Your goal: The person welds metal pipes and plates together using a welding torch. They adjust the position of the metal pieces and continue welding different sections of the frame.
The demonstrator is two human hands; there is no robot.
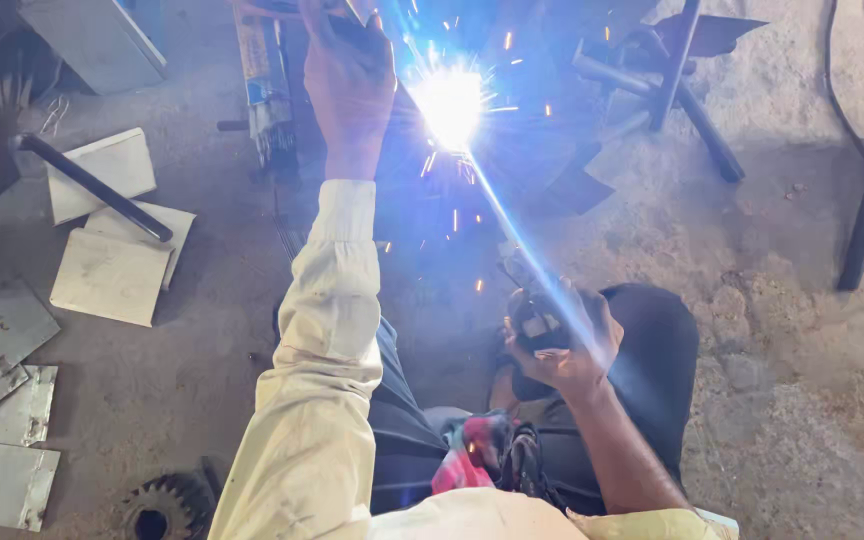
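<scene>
Here, the white-blue welding arc [449, 100] burns at the far end of a thin straight electrode rod [512, 225], low over the dusty concrete floor [782, 330] and just right of a narrow upright metal piece [264, 80] that the glare partly hides; orange sparks scatter round it. To do this step well, I judge that the rod tip should stay close to the joint at a steady slant, moving slowly and evenly, while the workpiece is kept from shifting, with sleeves and knees kept back from the spray of sparks.

The right hand [557, 345] is curled tight round a dark electrode holder [532, 325], fingers fully closed, near the person's dark-trousered knee. The left hand [349, 85], at the end of a cream long sleeve [322, 330], reaches forward beside the arc and is closed over a dark object at the top edge of the view; what exactly it grips I cannot tell.

Further out, pale square metal plates [112, 270] lie to the left with a black bar [92, 185] across them, duller grey plates [2, 440] sit nearer, a dark toothed gear [162, 505] lies at the bottom, and crossed steel pipes [672, 80] rest beyond on the right.
</scene>
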